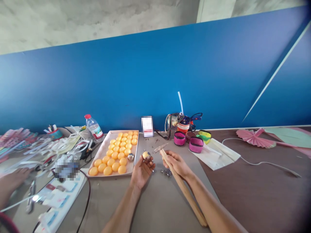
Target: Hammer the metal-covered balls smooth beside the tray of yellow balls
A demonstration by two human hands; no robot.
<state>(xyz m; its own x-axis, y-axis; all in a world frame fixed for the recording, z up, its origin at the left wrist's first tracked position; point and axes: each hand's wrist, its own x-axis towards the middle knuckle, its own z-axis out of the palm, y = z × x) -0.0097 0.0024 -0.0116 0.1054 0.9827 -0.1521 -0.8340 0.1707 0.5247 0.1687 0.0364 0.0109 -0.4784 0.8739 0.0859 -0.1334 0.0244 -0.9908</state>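
Observation:
My left hand [143, 171] is closed around a ball [146, 156] that is pale yellow on top and shiny silver around its sides. Close beside it, my right hand [177, 163] grips a hammer [181, 183] high on its long wooden handle. The thin metal head points toward the ball, and the two look slightly apart. Small shiny silver pieces [167, 173] lie in a loose pile on the grey mat [167, 207] below the hands. To the left, a shallow white tray [132, 139] holds several orange balls [116, 155] and one silver-covered ball [131, 157].
Pink and yellow-green small round containers [196, 144] stand behind right, near a white paper sheet [215, 155]. A water bottle [94, 128], power strip [58, 202], cables and white strips crowd the left. Another person's hand [17, 178] rests there. A blue partition [145, 81] borders the back.

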